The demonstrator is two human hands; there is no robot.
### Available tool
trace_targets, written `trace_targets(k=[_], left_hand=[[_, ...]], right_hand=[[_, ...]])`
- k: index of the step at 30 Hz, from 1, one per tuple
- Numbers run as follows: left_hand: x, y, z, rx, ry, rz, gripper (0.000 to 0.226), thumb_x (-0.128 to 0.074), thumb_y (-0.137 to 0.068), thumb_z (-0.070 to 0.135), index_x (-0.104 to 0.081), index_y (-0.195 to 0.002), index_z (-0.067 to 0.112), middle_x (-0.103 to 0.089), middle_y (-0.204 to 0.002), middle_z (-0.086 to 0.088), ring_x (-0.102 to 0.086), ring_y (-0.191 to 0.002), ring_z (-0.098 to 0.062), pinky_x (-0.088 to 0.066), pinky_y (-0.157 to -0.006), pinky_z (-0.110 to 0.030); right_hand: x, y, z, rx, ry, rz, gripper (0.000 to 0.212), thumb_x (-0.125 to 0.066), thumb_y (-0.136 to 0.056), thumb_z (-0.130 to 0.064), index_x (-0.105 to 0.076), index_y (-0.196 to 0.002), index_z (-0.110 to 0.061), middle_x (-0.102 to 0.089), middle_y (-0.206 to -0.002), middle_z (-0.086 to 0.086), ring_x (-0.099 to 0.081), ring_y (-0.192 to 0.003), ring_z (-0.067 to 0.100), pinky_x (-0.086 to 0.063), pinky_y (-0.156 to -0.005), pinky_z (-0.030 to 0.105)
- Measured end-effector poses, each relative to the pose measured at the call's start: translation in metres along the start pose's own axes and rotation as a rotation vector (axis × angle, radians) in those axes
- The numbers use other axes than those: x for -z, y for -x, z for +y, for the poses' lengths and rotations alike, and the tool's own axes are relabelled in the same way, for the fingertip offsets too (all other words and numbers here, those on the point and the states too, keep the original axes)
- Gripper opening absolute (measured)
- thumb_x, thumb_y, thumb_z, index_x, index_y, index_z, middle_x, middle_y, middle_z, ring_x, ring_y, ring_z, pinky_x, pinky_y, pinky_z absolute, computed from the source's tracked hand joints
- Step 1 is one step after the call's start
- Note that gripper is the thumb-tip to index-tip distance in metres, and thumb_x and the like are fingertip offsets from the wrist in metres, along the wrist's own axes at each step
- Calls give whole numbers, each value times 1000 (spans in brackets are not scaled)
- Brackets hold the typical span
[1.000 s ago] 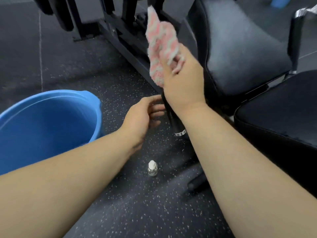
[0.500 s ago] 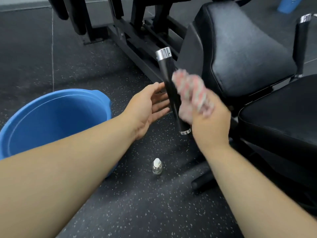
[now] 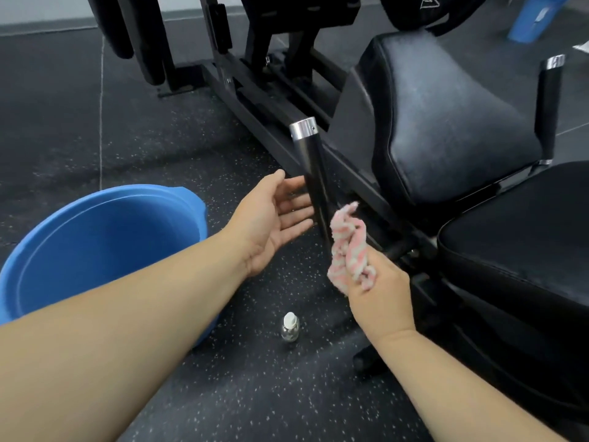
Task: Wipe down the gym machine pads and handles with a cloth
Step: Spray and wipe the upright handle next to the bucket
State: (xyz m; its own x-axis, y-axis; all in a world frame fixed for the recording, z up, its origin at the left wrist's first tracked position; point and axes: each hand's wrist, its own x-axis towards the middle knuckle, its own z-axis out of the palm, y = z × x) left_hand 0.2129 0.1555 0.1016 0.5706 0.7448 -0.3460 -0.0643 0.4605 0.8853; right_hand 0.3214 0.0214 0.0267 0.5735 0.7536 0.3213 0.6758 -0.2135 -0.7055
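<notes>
A black machine handle (image 3: 314, 173) with a chrome cap stands upright at centre. My right hand (image 3: 379, 295) grips a bunched pink-and-white cloth (image 3: 349, 247), which sits against the handle's lower part. My left hand (image 3: 274, 215) is open, palm up, fingers straight and reaching to the left side of the handle. A black padded seat back (image 3: 446, 122) rises to the right, with a second black pad (image 3: 522, 237) below it and another chrome-capped handle (image 3: 549, 103) at far right.
A blue plastic bucket (image 3: 191, 205) stands on the speckled rubber floor at left. A small clear bottle (image 3: 290, 327) with a white cap stands on the floor between my arms. The machine's black frame (image 3: 255, 100) runs behind the handle.
My right hand has slid the cloth down the handle from its top to its lower end, baring the chrome cap. My left hand has opened out beside the handle.
</notes>
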Motion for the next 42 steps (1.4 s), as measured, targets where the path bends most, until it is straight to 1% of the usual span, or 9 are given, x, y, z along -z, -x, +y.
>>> trace_targets(k=[5,12,19,23,26,29,32,37,42], left_hand=[[0,-4,-5,-27,4,13,37,-37,-104,38,-70,-95,22,-75,-87,-1,-71,-83,-13,-57,-75,-28],[-2,1,-12,-78,-20,47,34,-38,-104,36,-70,-103,24,-76,-97,0,-72,-94,-13,-56,-80,-29],[-6,-10,-26,-58,-75,246,43,-43,-102,33,-68,-75,11,-73,-72,-4,-68,-65,-11,-54,-58,-19],[-19,-16,-37,-92,-154,349,31,-45,-100,29,-64,-79,16,-69,-71,1,-64,-67,-12,-53,-63,-25],[-25,0,-37,-405,-430,459,13,-47,-97,27,-49,-84,29,-53,-74,8,-49,-67,-6,-41,-63,-12],[-27,19,-25,-719,-642,181,19,-50,-87,49,-47,-103,39,-53,-93,12,-53,-82,2,-42,-74,-11],[-33,25,-20,-683,-690,28,52,-58,-76,61,-41,-125,58,-50,-121,16,-52,-108,8,-42,-88,-10],[-34,7,24,-710,-347,162,20,-69,-79,20,-55,-74,34,-70,-80,-7,-57,-60,-17,-44,-55,-33],[-15,-26,58,-887,-988,425,13,-60,-88,23,-68,-94,31,-48,-112,3,-53,-99,-11,-44,-86,-21]], right_hand=[[27,-59,-31,-187,-389,83,27,-61,-93,-13,-65,-92,-39,-70,-90,-15,-64,-81,0,-48,-71,11],[0,-154,-72,-158,-489,-108,17,-60,-91,-22,-76,-96,-22,-71,-75,-9,-66,-74,11,-55,-73,35],[6,-50,-17,-273,-292,-179,48,-51,-94,-31,-47,-47,-24,-51,-46,-7,-44,-48,4,-39,-58,21],[19,-43,-9,-353,-223,-326,38,-41,-91,-12,-46,-54,-12,-44,-43,-5,-38,-42,6,-33,-44,16],[34,-62,-35,-350,-649,-195,21,-35,-86,4,-42,-66,1,-35,-51,6,-34,-43,18,-28,-38,23],[36,-65,-68,-309,-1009,-142,36,-42,-100,-24,-71,-90,-5,-72,-81,8,-72,-79,20,-58,-69,32],[37,-61,-79,-371,-1296,-384,58,-26,-103,-42,-66,-117,-3,-70,-117,19,-66,-115,26,-52,-100,38],[47,-71,-45,-409,-1056,-208,58,-19,-106,-43,-68,-120,-16,-71,-122,2,-62,-119,13,-44,-110,39],[4,-65,-33,-506,-583,-403,54,-33,-90,-68,-65,-118,-35,-71,-112,-16,-62,-108,-1,-42,-105,37]])
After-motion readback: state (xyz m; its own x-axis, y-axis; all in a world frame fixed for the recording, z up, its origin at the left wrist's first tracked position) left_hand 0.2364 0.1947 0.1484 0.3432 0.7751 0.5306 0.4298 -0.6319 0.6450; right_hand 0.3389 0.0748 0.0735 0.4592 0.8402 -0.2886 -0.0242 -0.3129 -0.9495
